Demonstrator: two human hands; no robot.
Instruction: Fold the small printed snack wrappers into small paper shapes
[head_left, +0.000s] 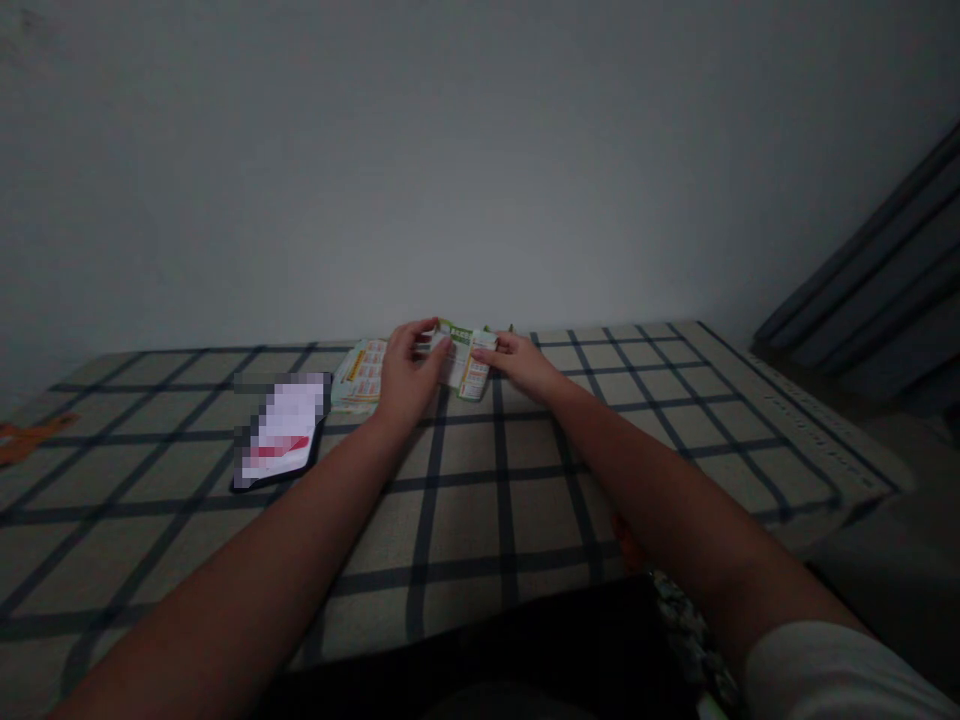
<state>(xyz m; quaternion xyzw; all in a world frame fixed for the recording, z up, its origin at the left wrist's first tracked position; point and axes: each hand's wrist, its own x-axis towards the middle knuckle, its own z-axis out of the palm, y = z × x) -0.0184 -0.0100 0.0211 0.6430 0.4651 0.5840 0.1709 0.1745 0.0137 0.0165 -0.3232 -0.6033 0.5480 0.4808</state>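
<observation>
A printed paper leaflet (474, 372) in white, green and red is held up between both hands over the checked cloth, its right part folded over. My left hand (411, 368) grips its left side between thumb and fingers. At the right edge, my right hand (523, 364) pinches the folded part with thumb and fingertips. Just left of my left hand lie similar printed papers (362, 374) with yellow and red print, partly hidden by that hand. Small green bits show behind the leaflet near my right fingertips; I cannot make out what they are.
A phone (281, 430) with a lit, blurred screen lies left of the papers. An orange object (34, 437) sits at the far left edge. The table wears a checked cloth (465, 520) and meets a plain wall (480, 160). A dark curtain (877, 250) hangs at right.
</observation>
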